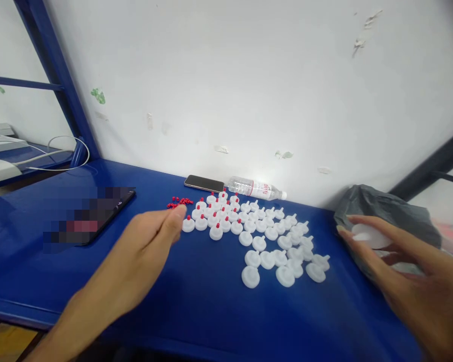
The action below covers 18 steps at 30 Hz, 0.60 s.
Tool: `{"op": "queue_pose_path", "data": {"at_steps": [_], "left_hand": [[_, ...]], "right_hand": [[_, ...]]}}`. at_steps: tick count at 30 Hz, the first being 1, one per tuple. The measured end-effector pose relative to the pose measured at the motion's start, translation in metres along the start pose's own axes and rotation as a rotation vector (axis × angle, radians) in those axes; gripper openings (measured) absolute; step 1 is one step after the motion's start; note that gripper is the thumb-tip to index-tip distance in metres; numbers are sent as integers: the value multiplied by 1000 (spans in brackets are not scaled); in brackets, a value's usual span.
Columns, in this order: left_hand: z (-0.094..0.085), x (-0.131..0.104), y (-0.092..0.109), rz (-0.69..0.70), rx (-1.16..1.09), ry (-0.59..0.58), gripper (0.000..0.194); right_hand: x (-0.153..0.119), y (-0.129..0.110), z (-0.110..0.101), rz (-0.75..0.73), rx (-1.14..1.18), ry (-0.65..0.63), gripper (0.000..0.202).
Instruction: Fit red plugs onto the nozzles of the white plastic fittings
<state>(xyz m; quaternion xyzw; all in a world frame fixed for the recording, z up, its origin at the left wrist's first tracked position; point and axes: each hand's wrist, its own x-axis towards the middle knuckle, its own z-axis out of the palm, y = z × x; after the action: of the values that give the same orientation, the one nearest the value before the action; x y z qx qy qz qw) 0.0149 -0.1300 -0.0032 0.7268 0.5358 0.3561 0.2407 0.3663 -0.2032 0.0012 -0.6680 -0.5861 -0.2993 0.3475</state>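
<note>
My left hand (pixel 143 251) hovers over the table's middle, its thumb pressed against curled fingers; whatever is in the pinch, if anything, is hidden. Just beyond its fingertips lies a small heap of red tips (pixel 181 202). My right hand (pixel 419 274) is at the right edge, with thumb and fingers around a white nozzle cap (pixel 373 236), a round cap with a thin spout. Between my hands sit many white nozzle caps (pixel 286 276). Those at the left of the group, such as one red-tipped cap (pixel 216 232), carry red tips; the others have bare spouts.
Along the wall on the blue table (pixel 166 311) lie a dark phone (pixel 204 183) and a clear plastic bottle (pixel 257 188) on its side. A tablet (pixel 113 216), partly blurred out, rests at left. Behind my right hand is a dark plastic bag (pixel 385 203). Blue posts stand at both sides.
</note>
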Motion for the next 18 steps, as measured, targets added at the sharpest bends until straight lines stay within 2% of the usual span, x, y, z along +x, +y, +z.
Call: {"op": "queue_pose_path", "data": {"at_steps": [1, 2, 5, 8, 11, 14, 18], "left_hand": [[-5, 7, -4, -31, 132, 42, 50], [-7, 13, -9, -57, 256, 45, 47], [-8, 28, -24, -113, 515, -90, 39], [-6, 36, -42, -105, 597, -179, 36], [-6, 39, -57, -80, 654, -218, 34], [-7, 39, -67, -37, 715, -200, 30], [-7, 39, -75, 18, 749, -152, 31]], "right_hand": [[4, 6, -1, -3, -2, -58, 33], [8, 8, -1, -3, -10, -63, 33], [10, 0, -1, -147, 157, -188, 39], [3, -14, -2, -263, 346, -456, 29], [-7, -26, -4, -295, 458, -707, 15], [-13, -38, -2, -290, 463, -821, 21], [-11, -47, 13, -312, 514, -912, 13]]}}
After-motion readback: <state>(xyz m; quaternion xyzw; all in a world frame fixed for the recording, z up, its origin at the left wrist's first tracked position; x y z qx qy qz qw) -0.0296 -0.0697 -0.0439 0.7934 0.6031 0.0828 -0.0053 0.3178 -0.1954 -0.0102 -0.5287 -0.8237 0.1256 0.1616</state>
